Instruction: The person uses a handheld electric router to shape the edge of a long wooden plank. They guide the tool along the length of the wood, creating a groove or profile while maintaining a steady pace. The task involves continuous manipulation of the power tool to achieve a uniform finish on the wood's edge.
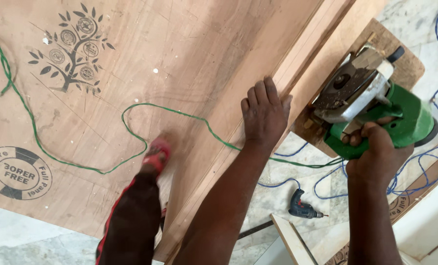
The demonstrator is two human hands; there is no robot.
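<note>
Green is the saw (376, 108), a handheld circular saw with a silver blade guard, and the right hand (376, 152) is wrapped around its handle, fingers curled tight over the grip. The saw sits on a small brown board (405, 64) just off the right edge of the plywood (130, 98), guard up and tilted toward the upper right. The left hand (264, 114) lies palm down, fingers pressed together and pointing up, on a long pale strip (297, 64) that runs along the plywood's right edge, its fingertips at the strip's far side, just beside the saw's board. Over the plywood, a green cord (81, 164) snakes from the upper left edge, loops through the middle and passes under the left forearm toward the saw. A foot in a red sandal (156, 154) stands on the plywood near its lower middle, dark trouser leg above it. Stamped marks show on the sheet: a tree figure near the top left, a round one at the lower left. Off the plywood's lower right, on the marble floor (268, 196), a small blue drill (301, 208) lies on its side, with blue cord (425, 167) tangled beside it and beneath the right wrist.
</note>
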